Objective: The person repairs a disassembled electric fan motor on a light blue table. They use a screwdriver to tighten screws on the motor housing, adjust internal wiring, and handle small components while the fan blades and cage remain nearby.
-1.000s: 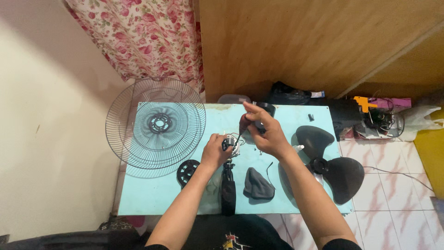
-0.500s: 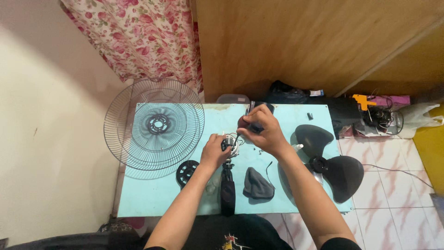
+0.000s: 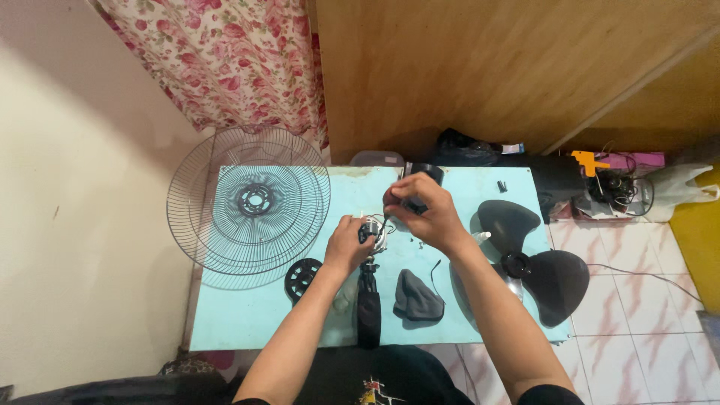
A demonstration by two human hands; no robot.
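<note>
While both hands work mid-table, left to right:
Grilles: wire fan guards (image 3: pixel 251 206), 9 o'clock, untouched.
Left hand (image 3: pixel 346 246): fingers curled, pinching fan motor (image 3: pixel 372 233); best kept braced.
Right hand (image 3: pixel 424 210): 1 o'clock of motor, fingers closed round dark tool; tip hidden, best kept square.
Blade: black fan blade (image 3: pixel 536 262), 3 o'clock.

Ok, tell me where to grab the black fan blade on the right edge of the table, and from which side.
Take the fan blade at its round central hub, from above. It lies flat, hub up, and the hub is compact where the wide curved blades are not. One blade overhangs the table edge, so a pinch there from the right might also work.
</note>
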